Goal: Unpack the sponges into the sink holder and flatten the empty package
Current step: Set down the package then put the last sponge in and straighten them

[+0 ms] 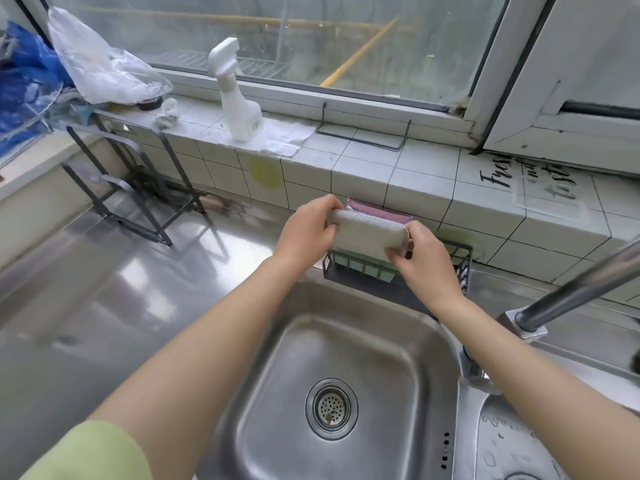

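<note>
Sink: steel basin [349, 344], below hands.
Holder: black wire rack [460, 258] at sink's back edge, green sponge [367, 270] inside.
Sponge: white mesh-covered pad [369, 233] above holder, pink one [375, 210] behind.
L hand [304, 233]: pinching pad's left end.
R hand [420, 261]: gripping right end.

Steel counter [104, 289] with black folding rack [131, 188], sponge holder [465, 258]

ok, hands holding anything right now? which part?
Yes: a white mesh sponge, held by its two short ends, left hand on the left end, right hand on the right, above the black wire holder.
</note>
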{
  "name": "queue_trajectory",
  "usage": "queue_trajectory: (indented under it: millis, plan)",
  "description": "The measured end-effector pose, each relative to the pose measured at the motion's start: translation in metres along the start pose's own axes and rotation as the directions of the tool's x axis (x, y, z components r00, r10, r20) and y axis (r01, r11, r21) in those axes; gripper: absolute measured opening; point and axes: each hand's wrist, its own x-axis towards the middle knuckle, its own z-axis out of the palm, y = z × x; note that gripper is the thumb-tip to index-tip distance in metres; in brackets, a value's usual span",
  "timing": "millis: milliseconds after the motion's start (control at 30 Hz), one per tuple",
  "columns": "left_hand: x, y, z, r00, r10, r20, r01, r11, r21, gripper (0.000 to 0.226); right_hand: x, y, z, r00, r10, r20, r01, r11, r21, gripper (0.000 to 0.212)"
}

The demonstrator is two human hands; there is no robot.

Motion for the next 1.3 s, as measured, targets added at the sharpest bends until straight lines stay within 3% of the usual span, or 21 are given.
queue_trajectory:
  millis: [267,467,600,700,800,933,1167,1300]
  plan:
    - [-0.001,-0.016,0.017,0.995,-0.037,0.091,0.031,0.997,0.066,0.027,0.001,0.011,0.016,0.997,0.037,0.074,-0.006,0.924,-0.382,0.024]
    - [-0.007,-0.021,0.026,0.991,0.005,0.137,-0.031,0.981,0.191,0.029,0.01,0.012,0.011,0.932,0.226,0.284,-0.135,0.942,-0.307,0.031]
    - [-0.016,-0.02,0.028,0.98,0.123,0.155,-0.167,0.933,0.319,0.048,0.002,0.008,0.001,0.947,0.147,0.287,-0.025,0.921,-0.388,0.034]
    - [-0.028,-0.024,0.031,0.958,0.244,0.149,-0.283,0.88,0.381,0.059,-0.009,0.007,-0.001,0.99,-0.07,0.121,0.113,0.907,-0.405,0.049]
    - [-0.036,-0.025,0.036,0.947,0.262,0.186,-0.32,0.818,0.478,0.065,-0.017,0.007,0.003,0.955,-0.263,0.14,0.297,0.829,-0.474,0.055]
    - [-0.043,-0.025,0.039,0.945,0.232,0.23,-0.319,0.803,0.504,0.072,-0.023,0.009,0.014,0.951,-0.195,0.238,0.289,0.835,-0.469,0.056]
    - [-0.05,-0.032,0.047,0.941,0.193,0.277,-0.322,0.763,0.56,0.07,-0.038,0.024,0.029,0.95,-0.121,0.287,0.26,0.816,-0.517,0.061]
    - [-0.046,-0.025,0.044,0.946,0.217,0.24,-0.312,0.811,0.495,0.06,-0.034,0.015,0.021,0.934,-0.108,0.34,0.265,0.848,-0.459,0.066]
